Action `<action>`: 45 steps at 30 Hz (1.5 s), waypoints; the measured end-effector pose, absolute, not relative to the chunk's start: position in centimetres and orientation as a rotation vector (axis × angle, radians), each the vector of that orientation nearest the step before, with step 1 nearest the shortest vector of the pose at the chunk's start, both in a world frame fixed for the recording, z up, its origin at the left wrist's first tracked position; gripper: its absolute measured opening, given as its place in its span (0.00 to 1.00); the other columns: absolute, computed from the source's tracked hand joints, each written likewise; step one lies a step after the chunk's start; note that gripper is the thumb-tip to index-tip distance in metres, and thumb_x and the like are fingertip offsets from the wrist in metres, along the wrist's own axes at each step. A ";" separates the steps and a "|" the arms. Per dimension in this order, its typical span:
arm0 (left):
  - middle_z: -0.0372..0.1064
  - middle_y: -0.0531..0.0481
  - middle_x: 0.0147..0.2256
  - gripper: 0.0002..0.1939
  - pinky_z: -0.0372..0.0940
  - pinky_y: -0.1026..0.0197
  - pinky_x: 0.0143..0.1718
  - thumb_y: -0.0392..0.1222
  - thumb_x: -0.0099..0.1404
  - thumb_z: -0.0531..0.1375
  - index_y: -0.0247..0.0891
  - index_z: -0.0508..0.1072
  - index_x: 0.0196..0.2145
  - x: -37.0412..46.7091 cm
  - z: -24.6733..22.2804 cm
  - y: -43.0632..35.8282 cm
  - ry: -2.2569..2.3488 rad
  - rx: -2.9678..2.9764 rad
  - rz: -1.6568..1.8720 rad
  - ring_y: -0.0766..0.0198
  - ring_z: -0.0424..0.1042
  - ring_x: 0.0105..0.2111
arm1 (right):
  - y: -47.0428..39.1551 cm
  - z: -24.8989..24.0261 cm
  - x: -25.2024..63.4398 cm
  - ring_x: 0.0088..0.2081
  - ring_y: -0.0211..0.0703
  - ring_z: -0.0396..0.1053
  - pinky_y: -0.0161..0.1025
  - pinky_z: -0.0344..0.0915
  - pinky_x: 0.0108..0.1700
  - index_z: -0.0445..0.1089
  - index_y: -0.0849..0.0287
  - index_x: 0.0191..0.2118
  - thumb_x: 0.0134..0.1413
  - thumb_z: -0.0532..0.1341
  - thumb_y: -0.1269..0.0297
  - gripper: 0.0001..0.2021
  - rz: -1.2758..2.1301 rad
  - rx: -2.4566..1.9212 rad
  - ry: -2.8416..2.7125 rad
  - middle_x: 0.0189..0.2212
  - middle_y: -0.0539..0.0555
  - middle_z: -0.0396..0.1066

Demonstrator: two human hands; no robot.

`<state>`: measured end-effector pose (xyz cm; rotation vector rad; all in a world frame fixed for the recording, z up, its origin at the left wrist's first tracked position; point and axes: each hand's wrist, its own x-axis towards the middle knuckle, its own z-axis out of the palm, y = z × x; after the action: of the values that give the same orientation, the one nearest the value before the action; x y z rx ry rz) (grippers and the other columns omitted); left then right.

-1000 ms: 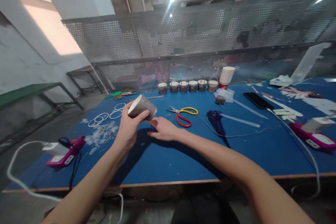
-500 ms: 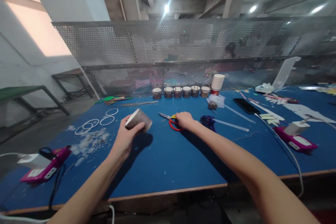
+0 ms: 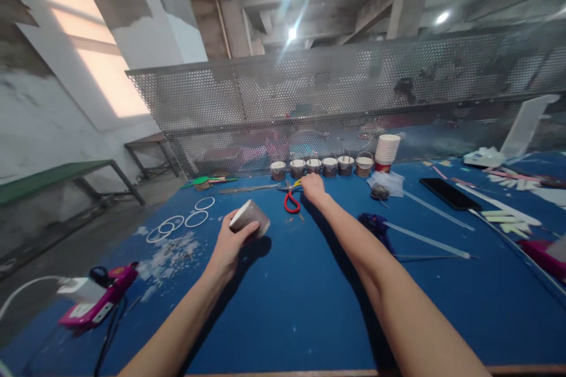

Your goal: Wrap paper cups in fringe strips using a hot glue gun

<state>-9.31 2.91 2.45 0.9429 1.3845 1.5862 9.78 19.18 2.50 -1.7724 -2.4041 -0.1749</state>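
My left hand [image 3: 232, 241] grips a paper cup [image 3: 251, 221] with a grey-brown coated outside, tilted, its pale end facing up and left. It is held above the blue table. Farther forward, my right hand [image 3: 313, 187] is closed at the handle side of a pair of scissors [image 3: 292, 203]. One red handle loop shows, along with a yellow handle part beside my fingers; the blades point left. My fingertips are partly hidden from this angle.
Several coated cups [image 3: 329, 167] line the back, left of a white cup stack [image 3: 388, 150]. White rings [image 3: 197, 219] and scraps [image 3: 174, 256] lie left. A blue glue gun [image 3: 375, 225], phone [image 3: 448, 193] and power strip [image 3: 106, 300] are on the table [image 3: 300, 306].
My right hand has moved the scissors forward and left, toward the row of cups. My left hand still holds the cup. The camera view has shifted left and tilted up.
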 end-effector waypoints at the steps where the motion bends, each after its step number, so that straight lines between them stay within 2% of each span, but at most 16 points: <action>1: 0.68 0.50 0.36 0.29 0.68 0.62 0.30 0.40 0.40 0.71 0.39 0.67 0.41 -9.5 2.3 3.1 1.390 0.943 1.585 0.63 0.70 0.33 | 19.4 2.1 9.8 0.45 0.47 0.69 0.48 0.69 0.46 0.66 0.62 0.52 0.61 0.59 0.62 0.16 -0.147 -1.802 -2.389 0.50 0.59 0.67; 7: 0.69 0.50 0.34 0.28 0.67 0.63 0.27 0.40 0.40 0.71 0.38 0.67 0.39 -10.6 0.8 4.4 1.361 0.870 1.569 0.64 0.71 0.29 | 19.7 0.5 9.4 0.45 0.46 0.69 0.49 0.69 0.45 0.65 0.59 0.52 0.62 0.58 0.61 0.15 0.058 -1.939 -2.374 0.50 0.57 0.67; 14: 0.70 0.50 0.33 0.27 0.68 0.60 0.28 0.40 0.40 0.71 0.36 0.69 0.39 -10.8 0.6 3.5 1.271 0.830 1.505 0.65 0.70 0.27 | 19.0 1.0 8.4 0.45 0.47 0.69 0.48 0.69 0.45 0.65 0.60 0.52 0.61 0.59 0.61 0.15 0.197 -1.943 -2.448 0.50 0.57 0.67; 24: 0.71 0.50 0.34 0.25 0.68 0.60 0.29 0.40 0.41 0.71 0.39 0.70 0.38 -10.7 1.2 2.9 1.234 0.836 1.531 0.61 0.71 0.31 | 17.1 2.1 10.3 0.45 0.47 0.69 0.48 0.69 0.45 0.65 0.59 0.52 0.61 0.59 0.61 0.15 0.225 -1.953 -2.499 0.50 0.57 0.67; 37: 0.69 0.52 0.32 0.24 0.67 0.62 0.28 0.40 0.40 0.71 0.37 0.69 0.36 -10.8 1.8 2.7 1.242 0.860 1.544 0.65 0.69 0.28 | 18.8 4.8 11.4 0.45 0.47 0.69 0.49 0.69 0.45 0.65 0.60 0.52 0.61 0.59 0.61 0.15 0.115 -1.942 -2.474 0.50 0.57 0.67; 45: 0.69 0.50 0.33 0.23 0.68 0.61 0.27 0.40 0.40 0.71 0.38 0.69 0.35 -10.8 2.0 2.5 1.236 0.871 1.535 0.63 0.70 0.29 | 11.7 1.3 13.0 0.45 0.46 0.69 0.48 0.69 0.45 0.66 0.60 0.51 0.62 0.58 0.61 0.15 -0.006 -1.901 -2.487 0.50 0.57 0.67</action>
<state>-10.75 2.54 2.04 0.8711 1.2365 1.5348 13.00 11.71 1.32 -1.9007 -2.4872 -0.0058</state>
